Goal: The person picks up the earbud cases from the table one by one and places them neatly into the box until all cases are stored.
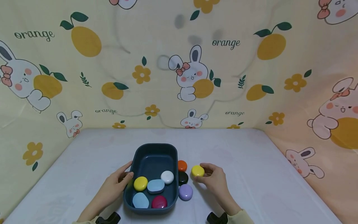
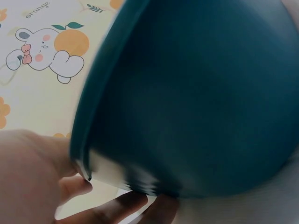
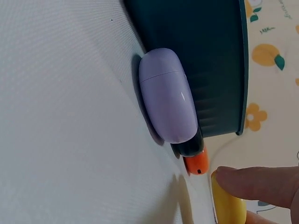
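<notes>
A dark blue rectangular box (image 1: 151,155) lies open-topped on the table. My left hand (image 1: 113,183) holds its left side, thumb at the rim and other fingers against the outer wall (image 2: 196,102). With thumb and finger, my right hand (image 1: 213,179) pinches a yellow rounded earbud case (image 1: 197,170), right of the box. Between them stand an orange case (image 1: 182,165), a black case (image 1: 183,178) and a purple case (image 3: 168,98) with a lid seam. Inside the box are another yellow case (image 1: 140,183), a white one (image 1: 167,177), two light blue ones (image 1: 156,186) and a dark red one (image 1: 159,202).
White cloth covers the table (image 1: 251,155). Behind and at both sides hangs a cream curtain (image 1: 151,37) printed with rabbits and oranges. Dark bands (image 1: 109,218) sit at both wrists. The inside far half of the box shows bare floor.
</notes>
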`<state>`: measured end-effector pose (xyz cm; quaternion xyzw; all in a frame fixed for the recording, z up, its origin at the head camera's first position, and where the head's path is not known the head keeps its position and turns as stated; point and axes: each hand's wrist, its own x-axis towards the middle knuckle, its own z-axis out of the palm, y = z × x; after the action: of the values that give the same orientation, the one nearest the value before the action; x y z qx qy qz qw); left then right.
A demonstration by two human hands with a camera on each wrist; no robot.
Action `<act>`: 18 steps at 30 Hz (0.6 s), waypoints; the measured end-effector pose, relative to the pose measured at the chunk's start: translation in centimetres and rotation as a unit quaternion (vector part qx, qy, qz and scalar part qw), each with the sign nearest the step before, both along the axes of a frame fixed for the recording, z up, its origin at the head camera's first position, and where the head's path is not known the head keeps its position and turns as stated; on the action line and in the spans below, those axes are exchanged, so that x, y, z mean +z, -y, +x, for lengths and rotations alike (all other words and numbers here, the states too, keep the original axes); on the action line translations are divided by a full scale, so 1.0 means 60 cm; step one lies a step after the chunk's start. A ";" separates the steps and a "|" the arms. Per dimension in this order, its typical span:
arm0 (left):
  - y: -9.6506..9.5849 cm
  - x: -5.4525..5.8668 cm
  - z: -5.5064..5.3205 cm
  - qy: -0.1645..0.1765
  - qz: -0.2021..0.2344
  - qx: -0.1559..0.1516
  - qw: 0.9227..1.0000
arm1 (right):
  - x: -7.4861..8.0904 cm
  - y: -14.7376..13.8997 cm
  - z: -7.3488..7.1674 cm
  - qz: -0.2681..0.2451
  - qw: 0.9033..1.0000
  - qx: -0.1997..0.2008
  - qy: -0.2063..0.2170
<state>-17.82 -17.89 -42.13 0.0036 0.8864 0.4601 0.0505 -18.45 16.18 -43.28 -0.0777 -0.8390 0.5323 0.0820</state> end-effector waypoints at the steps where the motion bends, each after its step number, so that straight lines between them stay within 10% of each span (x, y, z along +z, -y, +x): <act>1: 0.000 0.000 0.000 -0.001 0.000 0.000 1.000 | 0.000 0.000 0.000 0.001 1.000 -0.001 0.000; 18: 0.002 0.004 -0.001 0.000 -0.006 -0.006 1.000 | 0.012 -0.006 0.002 -0.018 1.000 -0.009 -0.009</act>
<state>-17.87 -18.00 -41.87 0.0082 0.8892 0.4544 0.0533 -18.36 16.57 -42.56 -0.0819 -0.8280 0.5469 0.0929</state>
